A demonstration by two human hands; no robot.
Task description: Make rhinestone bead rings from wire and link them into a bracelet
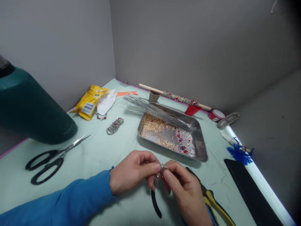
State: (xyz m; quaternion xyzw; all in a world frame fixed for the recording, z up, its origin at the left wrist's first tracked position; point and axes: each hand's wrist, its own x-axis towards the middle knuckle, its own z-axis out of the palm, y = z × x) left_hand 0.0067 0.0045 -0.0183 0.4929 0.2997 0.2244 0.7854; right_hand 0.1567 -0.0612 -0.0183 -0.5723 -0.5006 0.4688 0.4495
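In front of me, my left hand (135, 171) and my right hand (187, 190) meet, both closed in a pinch on a small beaded wire piece (161, 174) with clear and red beads. The fingertips cover much of it. Below the left fingers a curved black handle (155, 204) shows; its upper end is hidden, and I cannot tell whether the hand touches it. Pliers with yellow-and-black handles (213, 201) lie partly behind my right hand. Past the hands stands a metal tray (204, 147) with gold and clear beads, some red ones, and a bundle of thin wires (157, 111) leaning over its rim.
Black-handled scissors (57, 157) lie at left, near a large green bottle (35, 110). A beaded band (115, 126) and yellow packet (90, 102) sit farther back. Behind the tray, a bead-wrapped stick (181, 98) rests over two cups. A black bar (251, 191) lies at right.
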